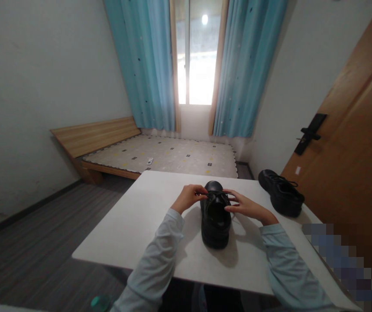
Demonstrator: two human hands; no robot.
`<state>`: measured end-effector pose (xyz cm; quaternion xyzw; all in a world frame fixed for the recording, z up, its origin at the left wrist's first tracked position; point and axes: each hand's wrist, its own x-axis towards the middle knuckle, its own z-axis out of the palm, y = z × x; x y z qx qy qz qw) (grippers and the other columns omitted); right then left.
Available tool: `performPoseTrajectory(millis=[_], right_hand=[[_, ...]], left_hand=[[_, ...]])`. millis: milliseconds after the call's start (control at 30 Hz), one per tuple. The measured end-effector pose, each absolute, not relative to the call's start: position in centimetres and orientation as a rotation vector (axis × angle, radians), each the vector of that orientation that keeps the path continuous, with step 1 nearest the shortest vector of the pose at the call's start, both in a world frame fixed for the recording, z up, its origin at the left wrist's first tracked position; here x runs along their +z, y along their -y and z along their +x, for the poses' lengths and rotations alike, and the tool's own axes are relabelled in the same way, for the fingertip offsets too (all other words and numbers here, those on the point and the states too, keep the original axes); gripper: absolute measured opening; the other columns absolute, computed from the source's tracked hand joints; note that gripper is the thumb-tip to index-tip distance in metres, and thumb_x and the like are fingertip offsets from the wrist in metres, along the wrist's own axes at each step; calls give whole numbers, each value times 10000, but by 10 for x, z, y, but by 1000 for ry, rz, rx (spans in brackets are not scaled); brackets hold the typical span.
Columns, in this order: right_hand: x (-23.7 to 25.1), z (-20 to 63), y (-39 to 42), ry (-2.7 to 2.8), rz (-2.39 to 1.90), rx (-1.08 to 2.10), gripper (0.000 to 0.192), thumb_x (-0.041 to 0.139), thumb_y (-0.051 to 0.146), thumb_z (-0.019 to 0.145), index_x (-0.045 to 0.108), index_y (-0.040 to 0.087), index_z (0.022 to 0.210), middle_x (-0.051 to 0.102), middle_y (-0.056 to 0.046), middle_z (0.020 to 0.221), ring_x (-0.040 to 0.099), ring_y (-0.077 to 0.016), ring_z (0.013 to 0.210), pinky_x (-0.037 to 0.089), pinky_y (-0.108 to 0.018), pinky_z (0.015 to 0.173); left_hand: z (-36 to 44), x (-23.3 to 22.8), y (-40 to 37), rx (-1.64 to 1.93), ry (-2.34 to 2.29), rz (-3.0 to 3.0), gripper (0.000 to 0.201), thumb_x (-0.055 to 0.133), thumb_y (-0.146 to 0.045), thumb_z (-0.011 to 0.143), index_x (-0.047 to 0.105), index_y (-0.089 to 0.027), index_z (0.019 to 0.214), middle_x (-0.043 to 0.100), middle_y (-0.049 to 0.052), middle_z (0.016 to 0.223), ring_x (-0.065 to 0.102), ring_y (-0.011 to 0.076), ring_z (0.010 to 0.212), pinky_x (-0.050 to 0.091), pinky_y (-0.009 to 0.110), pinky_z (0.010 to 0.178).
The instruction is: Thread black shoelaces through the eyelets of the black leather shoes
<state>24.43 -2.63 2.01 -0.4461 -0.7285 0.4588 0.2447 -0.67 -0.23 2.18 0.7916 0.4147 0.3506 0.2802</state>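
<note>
A black lace-up shoe [215,225] stands on the white table [140,225], heel toward me, toe pointing away. My left hand [188,197] pinches a black lace [212,195] at the shoe's left side. Over the shoe's right side, my right hand [246,206] has its fingers on the laces by the tongue. Both arms wear pale blue sleeves. A second black shoe [281,193] sits at the table's far right edge, apart from both hands.
A wooden door [351,151] with a black handle stands close on the right. Beyond the table lies a low bed [160,154] with a wooden headboard, under a window with blue curtains [150,65]. A green object [99,302] sits near the floor at lower left.
</note>
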Motion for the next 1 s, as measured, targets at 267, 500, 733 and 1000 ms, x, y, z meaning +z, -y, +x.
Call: performPoseTrajectory(millis=[267, 500, 733, 1000], right_hand=[[17, 247, 25, 1971, -1208, 1267, 776, 716, 452, 677, 377, 239, 1342, 337, -122, 1450, 457, -298, 1250, 397, -473, 1030], [17, 246, 26, 1956, -1200, 1283, 767, 718, 448, 678, 380, 249, 1337, 343, -117, 1448, 455, -305, 1250, 419, -480, 1010], [13, 248, 24, 1944, -1188, 1302, 786, 721, 458, 671, 373, 260, 1347, 328, -119, 1458, 451, -316, 1251, 436, -485, 989], [16, 248, 25, 1945, -1225, 1299, 784, 722, 455, 665, 380, 243, 1338, 316, -119, 1461, 447, -303, 1254, 418, -457, 1010]], left_hand=[[-8, 18, -1, 904, -1144, 2151, 148, 618, -246, 752, 711, -167, 836, 716, 33, 797, 618, 147, 726, 457, 240, 682], [-8, 20, -2, 1070, -1177, 2043, 135, 586, -246, 756, 664, -160, 824, 676, 28, 770, 586, 140, 722, 449, 251, 676], [-7, 20, -7, 1181, -953, 1668, 197, 599, -327, 744, 589, -143, 814, 618, 26, 742, 578, 123, 690, 476, 228, 605], [-6, 32, 6, 1227, -829, 1397, 282, 568, -418, 803, 521, -146, 861, 664, 74, 899, 635, 146, 829, 516, 259, 714]])
